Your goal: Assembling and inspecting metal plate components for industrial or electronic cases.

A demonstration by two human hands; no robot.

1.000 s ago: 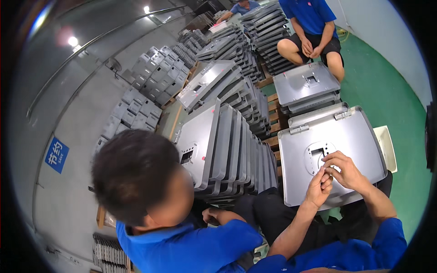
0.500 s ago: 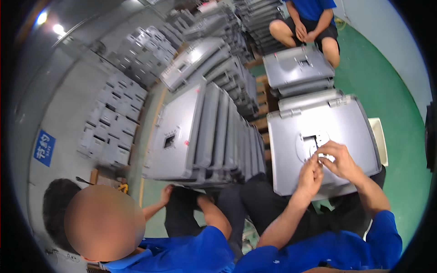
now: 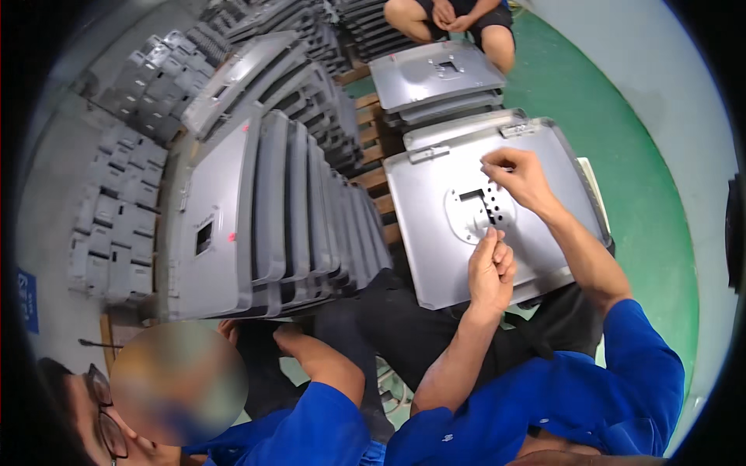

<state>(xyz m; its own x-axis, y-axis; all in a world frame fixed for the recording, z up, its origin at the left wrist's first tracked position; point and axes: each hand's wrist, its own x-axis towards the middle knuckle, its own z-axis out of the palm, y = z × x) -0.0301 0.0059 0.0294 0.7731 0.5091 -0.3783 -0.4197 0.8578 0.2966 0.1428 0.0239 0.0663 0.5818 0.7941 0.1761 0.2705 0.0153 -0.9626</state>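
Observation:
Across my lap lies a silver metal panel (image 3: 431, 264) with two hinges along its far edge. In its middle is a rectangular cut-out inside a round plate (image 3: 460, 211), beside a row of dark holes. My left hand (image 3: 493, 272) is closed at the near edge of that plate, fingertips pinched together near the cut-out; anything in them is too small to name. Over the panel, beyond the holes, my right hand (image 3: 519, 177) is raised with thumb and fingers drawn together. What it may hold cannot be made out.
At left stands a leaning row of similar panels (image 3: 221, 225). Further stacked panels (image 3: 435, 74) rest on a wooden pallet (image 3: 369, 128), with a seated person's hands (image 3: 452, 17) behind them. Close on my left sits another person in a blue sleeve (image 3: 311, 423). White boxes (image 3: 116, 217) are piled beyond.
My hands have separated: the right has lifted away toward the panel's far side, while the left stays near the cut-out. The whole view has shifted, and the person at left appears lower.

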